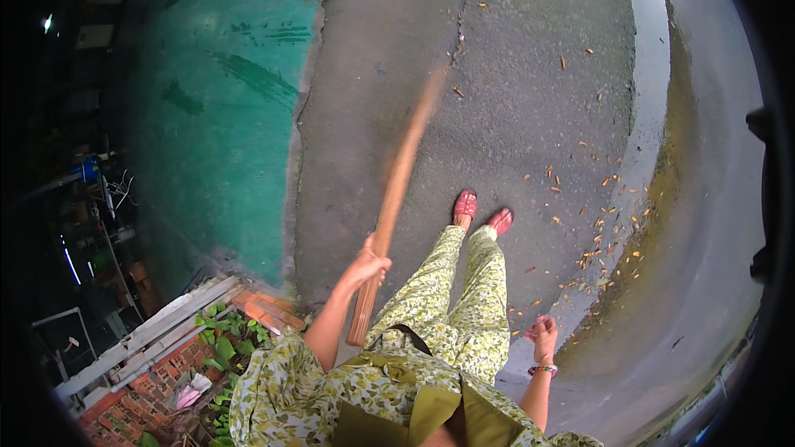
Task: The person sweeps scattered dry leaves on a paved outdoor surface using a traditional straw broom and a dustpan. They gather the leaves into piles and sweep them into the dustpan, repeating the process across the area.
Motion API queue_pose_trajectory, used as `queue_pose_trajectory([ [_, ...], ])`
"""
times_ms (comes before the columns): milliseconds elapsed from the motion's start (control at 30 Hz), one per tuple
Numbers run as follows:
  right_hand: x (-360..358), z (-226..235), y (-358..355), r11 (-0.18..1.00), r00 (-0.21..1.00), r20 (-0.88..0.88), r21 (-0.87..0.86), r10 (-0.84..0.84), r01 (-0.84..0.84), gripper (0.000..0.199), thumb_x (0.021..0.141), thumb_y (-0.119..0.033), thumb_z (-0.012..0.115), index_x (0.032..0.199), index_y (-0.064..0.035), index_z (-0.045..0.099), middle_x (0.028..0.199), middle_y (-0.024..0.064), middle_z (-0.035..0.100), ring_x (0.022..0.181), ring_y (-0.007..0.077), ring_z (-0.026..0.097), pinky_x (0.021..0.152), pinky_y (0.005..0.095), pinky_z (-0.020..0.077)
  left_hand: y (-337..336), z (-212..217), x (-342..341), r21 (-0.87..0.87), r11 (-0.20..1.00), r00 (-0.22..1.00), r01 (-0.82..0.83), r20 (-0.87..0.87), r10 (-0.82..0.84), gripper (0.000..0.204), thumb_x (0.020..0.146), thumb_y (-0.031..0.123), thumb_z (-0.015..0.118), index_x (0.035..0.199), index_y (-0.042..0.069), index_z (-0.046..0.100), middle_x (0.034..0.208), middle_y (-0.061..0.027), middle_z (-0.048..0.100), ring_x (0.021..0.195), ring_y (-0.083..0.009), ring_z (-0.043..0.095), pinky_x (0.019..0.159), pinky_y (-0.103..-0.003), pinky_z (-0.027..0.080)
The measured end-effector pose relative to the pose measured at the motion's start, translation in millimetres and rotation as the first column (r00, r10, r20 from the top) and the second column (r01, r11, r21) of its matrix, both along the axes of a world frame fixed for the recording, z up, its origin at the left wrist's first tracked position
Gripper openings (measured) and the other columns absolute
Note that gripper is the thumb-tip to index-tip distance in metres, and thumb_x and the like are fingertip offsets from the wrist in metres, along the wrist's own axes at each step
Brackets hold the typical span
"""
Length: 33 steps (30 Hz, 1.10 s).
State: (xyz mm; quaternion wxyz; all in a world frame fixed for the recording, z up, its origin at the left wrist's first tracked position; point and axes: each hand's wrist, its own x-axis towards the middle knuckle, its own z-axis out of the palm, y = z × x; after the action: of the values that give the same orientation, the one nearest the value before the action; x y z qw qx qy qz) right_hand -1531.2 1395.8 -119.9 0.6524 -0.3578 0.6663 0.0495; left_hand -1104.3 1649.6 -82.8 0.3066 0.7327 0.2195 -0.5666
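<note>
Landmark for all places: wooden stick [402,174], long, slightly bent, held slantwise over the grey pavement [356,74]. Its far end leans away from the body and is blurred; its near end lies just before the shirt front.

Left hand [365,266]: wrapped around the stick, much closer to its near end than to its far end. Grip looks firm; a short length projects behind the fist.

Right hand [542,336]: well to the right of the stick, not touching it. Fingers partly curled. Cannot tell whether they close on anything small. A bracelet [542,371] circles the wrist.

Surroundings: green ground [224,157] to the left of the stick; fallen leaves [563,62] scattered to its right; red shoes [465,203] also right of it, on the pavement. Bricks [269,308] and leafy plants [225,352] lie left of its near end.

Judgement, step in hand: one-handed carrying of the stick. Whether the far end meets the pavement, cannot tell.

Judgement, next move: calls for a secure left grip and a far end kept clear of the shoes. Two-handed control would need the right hand brought across to the stick.
</note>
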Motion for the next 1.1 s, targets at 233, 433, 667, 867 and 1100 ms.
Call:
queue_pose_trajectory([
  [233, -72, -24, -1, 0.949, 0.924, -0.294, 0.269, 0.246, -0.167, 0.014, 0.089, -0.016, 0.053, 0.095, -0.0041, 0.050, 0.067, 0.0120, 0.059, 0.048, 0.0204, 0.060, 0.043, 0.0333, 0.0524, -26, -125, -28, 0.042, 0.998, 0.999, 0.041, 0.026, -0.043, 0.084, 0.062, 0.007, 0.061, 0.132, -0.011, 0.018, 0.084, -0.0168, 0.058, 0.058, -0.0210, 0.062, 0.051, -0.032, 0.052],
  [433, -23, -30, -132, 0.960, 0.959, -0.062, -0.009, 0.278, -0.279, 0.018, 0.091, -0.019, 0.054, 0.094, -0.0019, 0.050, 0.067, 0.0106, 0.059, 0.050, 0.0171, 0.059, 0.044, 0.0309, 0.0528, -93, -30, 22, -0.263, 0.917, 0.936, 0.301, -0.101, -0.337, 0.098, 0.071, 0.005, 0.059, 0.147, 0.005, -0.003, 0.068, -0.0074, 0.057, 0.052, -0.0157, 0.054, 0.047, -0.032, 0.048],
  [667, 139, 33, -211, 0.982, 0.969, 0.208, -0.157, 0.133, -0.101, 0.009, 0.091, -0.017, 0.053, 0.097, -0.0102, 0.051, 0.075, 0.0028, 0.057, 0.066, 0.0132, 0.060, 0.061, 0.0295, 0.0541, -35, 43, -7, -0.125, 0.940, 0.940, -0.316, -0.179, 0.292, 0.093, 0.072, 0.004, 0.059, 0.145, 0.015, 0.004, 0.059, -0.0048, 0.048, 0.047, -0.0148, 0.050, 0.041, -0.033, 0.045],
  [867, 119, 1, -171, 0.943, 0.930, 0.160, -0.022, 0.330, -0.331, 0.015, 0.088, -0.017, 0.057, 0.098, -0.0088, 0.051, 0.073, 0.0061, 0.059, 0.061, 0.0154, 0.061, 0.055, 0.0287, 0.0536, -46, -91, -23, 0.040, 0.988, 0.989, -0.146, 0.012, 0.146, 0.073, 0.063, 0.009, 0.062, 0.123, -0.008, 0.025, 0.078, -0.0174, 0.058, 0.067, -0.0256, 0.060, 0.059, -0.034, 0.050],
  [1100, 51, -12, -153, 0.818, 0.795, -0.200, 0.193, 0.573, -0.541, 0.015, 0.088, -0.014, 0.055, 0.098, -0.0053, 0.049, 0.070, 0.0098, 0.058, 0.053, 0.0199, 0.060, 0.048, 0.0327, 0.0542, -93, -65, 0, -0.201, 0.930, 0.950, 0.307, 0.007, -0.312, 0.101, 0.069, 0.014, 0.064, 0.145, 0.000, 0.000, 0.109, -0.0287, 0.056, 0.092, -0.0325, 0.061, 0.082, -0.038, 0.049],
])
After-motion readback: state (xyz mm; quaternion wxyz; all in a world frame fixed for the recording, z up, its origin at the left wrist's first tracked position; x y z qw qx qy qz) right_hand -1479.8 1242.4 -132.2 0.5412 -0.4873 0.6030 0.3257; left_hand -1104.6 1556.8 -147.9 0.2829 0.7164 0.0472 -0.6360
